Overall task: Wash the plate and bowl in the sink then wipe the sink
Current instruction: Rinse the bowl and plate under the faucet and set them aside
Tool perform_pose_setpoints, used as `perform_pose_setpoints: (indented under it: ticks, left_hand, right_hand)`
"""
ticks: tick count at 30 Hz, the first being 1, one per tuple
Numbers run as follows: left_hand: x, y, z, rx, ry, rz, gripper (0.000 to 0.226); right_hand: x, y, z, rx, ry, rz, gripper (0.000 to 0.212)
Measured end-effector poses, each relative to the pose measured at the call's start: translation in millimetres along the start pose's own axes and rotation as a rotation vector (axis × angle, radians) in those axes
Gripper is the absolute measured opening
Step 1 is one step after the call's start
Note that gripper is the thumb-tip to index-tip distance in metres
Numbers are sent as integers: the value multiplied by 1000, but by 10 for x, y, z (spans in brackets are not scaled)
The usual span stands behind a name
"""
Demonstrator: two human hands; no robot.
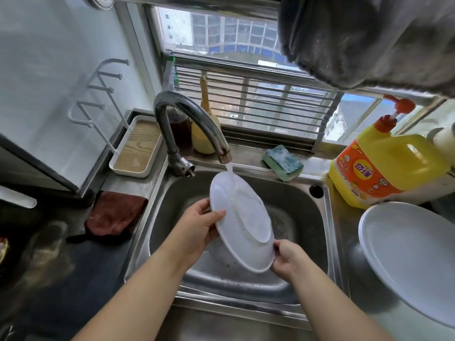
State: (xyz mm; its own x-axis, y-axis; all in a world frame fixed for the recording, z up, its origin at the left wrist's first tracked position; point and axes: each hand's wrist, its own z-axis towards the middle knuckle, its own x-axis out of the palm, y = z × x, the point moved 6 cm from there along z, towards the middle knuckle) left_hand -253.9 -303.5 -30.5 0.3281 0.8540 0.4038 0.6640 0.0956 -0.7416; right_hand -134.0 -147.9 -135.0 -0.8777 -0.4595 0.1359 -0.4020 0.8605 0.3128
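**White plate held tilted under the running tap**

The left hand [197, 226] grips the upper left rim of the round white plate [240, 221], thumb laid across its upturned underside and the other fingers hidden behind it. The right hand [286, 258] pinches the lower right rim, fingers curled round the edge. Between the two hands the plate hangs tilted over the basin of the stainless steel sink [307, 217], its smooth, glossy underside with a raised foot ring facing the camera.

A thin stream of water [230, 169] falls from the curved chrome tap [192, 119] onto the plate's upper edge and runs down its surface. The sink's brushed metal is wet and speckled with droplets near the front.

On the ledge behind the sink lies a green and yellow rectangular sponge [283, 162], foamy on top. To its right stands a yellow plastic detergent bottle with an orange pump [384, 166]. A wide, shallow white dish [413, 254] rests on the counter at the right, well apart from the hands. Left of the sink lies a crumpled brown fuzzy cloth [114, 212], and beyond it a white tray with a wood-grain base [138, 146].
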Motion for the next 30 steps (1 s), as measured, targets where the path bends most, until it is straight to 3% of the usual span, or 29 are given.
perform_pose_setpoints:
  ticks: [7, 12, 30]
  left_hand:
    - [169, -29, 115, -18, -14, 89, 21]
    - [241, -53, 180, -6, 15, 69, 20]
    - [-259, -556, 59, 113, -102, -83, 31]
  right_hand:
    - [-95, 225, -94, -41, -11, 136, 34]
    - [-132, 407, -186, -87, -3, 38, 24]
    - [583, 469, -383, -213, 164, -181, 35]
